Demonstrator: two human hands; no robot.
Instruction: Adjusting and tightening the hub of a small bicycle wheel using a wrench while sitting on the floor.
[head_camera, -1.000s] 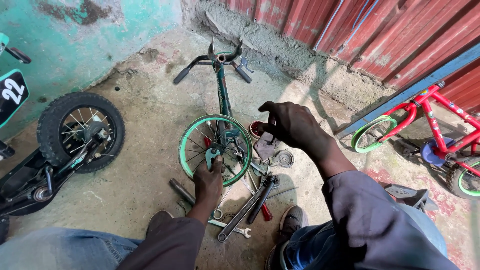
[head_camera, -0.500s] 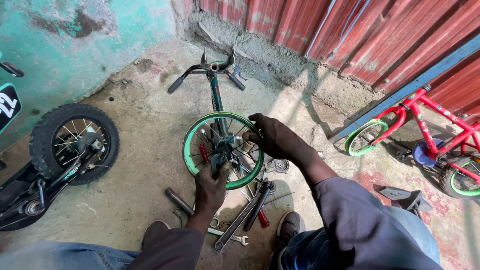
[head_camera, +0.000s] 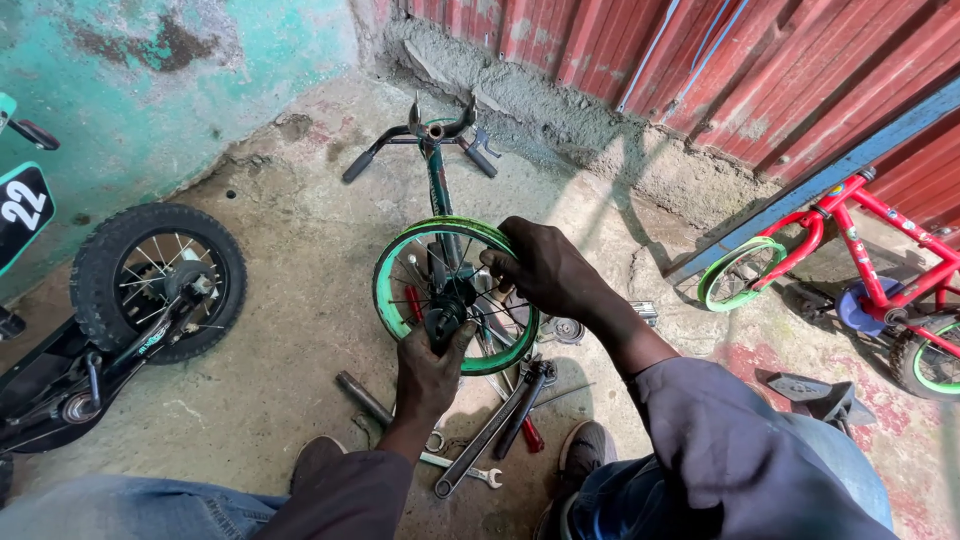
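Note:
A small green bicycle lies upside down on the concrete, its handlebars (head_camera: 425, 140) toward the wall. Its green wheel rim (head_camera: 392, 275) with thin spokes faces me. My left hand (head_camera: 430, 365) grips the dark hub part at the wheel's centre from below. My right hand (head_camera: 545, 268) rests over the right side of the rim, fingers curled around something small at the spokes that I cannot make out.
Spanners and wrenches (head_camera: 490, 425) lie on the floor below the wheel. A black knobby-tyred wheel (head_camera: 160, 280) of a small bike stands at the left. A red child's bicycle (head_camera: 860, 250) leans at the right by a red corrugated wall. My shoe (head_camera: 585, 450) is by the tools.
My right hand came down from above the wheel onto the rim. The left hand moved up from the floor side to the hub. The view shifted closer.

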